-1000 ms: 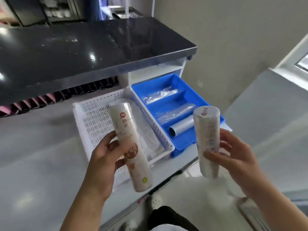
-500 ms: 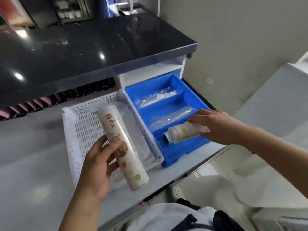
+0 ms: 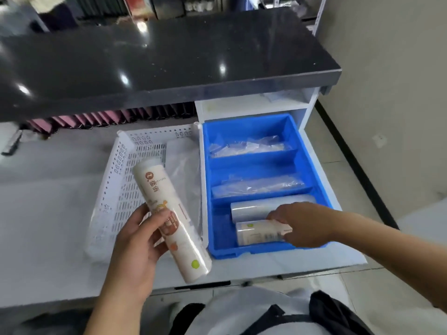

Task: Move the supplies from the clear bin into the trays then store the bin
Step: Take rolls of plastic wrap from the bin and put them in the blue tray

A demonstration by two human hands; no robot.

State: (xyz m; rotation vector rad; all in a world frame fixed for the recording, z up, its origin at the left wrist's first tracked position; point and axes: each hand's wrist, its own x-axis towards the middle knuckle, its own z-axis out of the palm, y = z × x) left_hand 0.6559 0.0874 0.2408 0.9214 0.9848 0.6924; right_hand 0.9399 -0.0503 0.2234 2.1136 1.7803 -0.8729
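One wide-angle head cam looked fwd & steeply down, close over the counter (image 3: 48,213), blue tray (image 3: 246,128) approx. mid-frame.

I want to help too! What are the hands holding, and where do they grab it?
The left hand grips a printed roll around its middle. The right hand holds a second roll by its right end, inside the blue tray.
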